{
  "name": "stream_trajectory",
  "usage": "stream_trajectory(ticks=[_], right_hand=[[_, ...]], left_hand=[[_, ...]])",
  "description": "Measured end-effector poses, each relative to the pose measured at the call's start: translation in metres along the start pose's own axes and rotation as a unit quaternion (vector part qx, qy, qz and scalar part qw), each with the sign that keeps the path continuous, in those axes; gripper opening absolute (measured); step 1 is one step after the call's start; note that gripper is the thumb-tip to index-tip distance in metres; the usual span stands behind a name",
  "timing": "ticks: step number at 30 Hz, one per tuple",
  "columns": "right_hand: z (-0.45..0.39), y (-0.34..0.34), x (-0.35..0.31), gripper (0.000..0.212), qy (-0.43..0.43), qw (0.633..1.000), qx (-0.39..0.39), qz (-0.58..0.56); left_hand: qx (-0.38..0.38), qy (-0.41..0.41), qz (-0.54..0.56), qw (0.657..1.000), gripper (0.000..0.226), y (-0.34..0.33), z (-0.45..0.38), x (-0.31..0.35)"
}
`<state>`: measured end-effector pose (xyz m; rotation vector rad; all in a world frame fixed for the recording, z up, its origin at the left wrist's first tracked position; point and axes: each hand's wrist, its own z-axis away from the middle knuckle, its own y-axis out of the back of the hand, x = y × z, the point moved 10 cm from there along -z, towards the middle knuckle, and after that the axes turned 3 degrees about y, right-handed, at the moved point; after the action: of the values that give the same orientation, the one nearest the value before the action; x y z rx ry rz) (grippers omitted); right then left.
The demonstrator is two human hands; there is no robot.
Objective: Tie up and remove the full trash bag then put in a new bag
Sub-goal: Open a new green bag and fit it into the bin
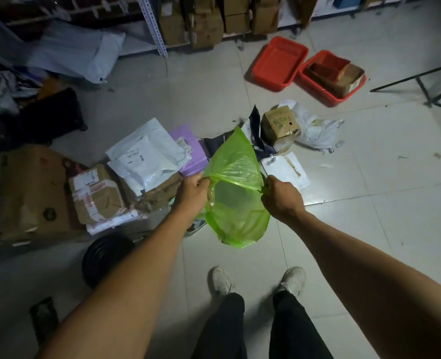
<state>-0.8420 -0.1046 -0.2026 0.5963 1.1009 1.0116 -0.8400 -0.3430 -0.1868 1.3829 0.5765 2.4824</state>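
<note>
1. The thin, translucent lime-green plastic bag hung in the air in front of the person, above the pale tiled floor and just beyond the two white shoes. Its mouth was drawn apart into a wide opening, most likely so that it could be spread as a fresh liner.
2. The left hand pinched the left edge of the bag's mouth; its fingers were curled and pressed onto the film, not spread.
3. The right hand gripped the right edge at a gathered point of plastic, the fingers closed round the film. The two hands stood well apart, which kept the opening taut between them.
4. A pointed flap of the bag rose at the far side and the closed bottom sagged toward the near side, so the bag appeared empty and weightless.
5. A round black ribbed bin, probably the receptacle, stood on the floor near the left, partly hidden behind the left forearm; whether it held anything could not be told.
6. Cardboard boxes and white mailers lay heaped at the left; two red plastic trays sat on the far right floor.
</note>
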Motion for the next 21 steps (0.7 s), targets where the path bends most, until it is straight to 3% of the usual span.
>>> stream_trajectory(ticks=[7,14,17,21], right_hand=[[-0.026,-0.033,0.031,0.025,0.001,1.000,0.007,-0.022],[-0.063,-0.075,0.074,0.043,0.005,1.000,-0.001,-0.010],[-0.080,-0.087,0.094,0.034,0.001,1.000,0.016,0.004],[-0.101,-0.095,0.122,0.023,-0.016,0.999,0.028,0.029]], left_hand=[[0.017,0.008,-0.045,0.999,0.023,-0.025,-0.046,-0.023],[0.016,0.004,-0.082,0.997,0.035,-0.072,-0.093,-0.049],[0.012,0.003,-0.081,0.997,0.038,-0.092,-0.114,-0.062],[-0.001,-0.003,-0.083,0.997,0.024,-0.115,-0.140,-0.077]])
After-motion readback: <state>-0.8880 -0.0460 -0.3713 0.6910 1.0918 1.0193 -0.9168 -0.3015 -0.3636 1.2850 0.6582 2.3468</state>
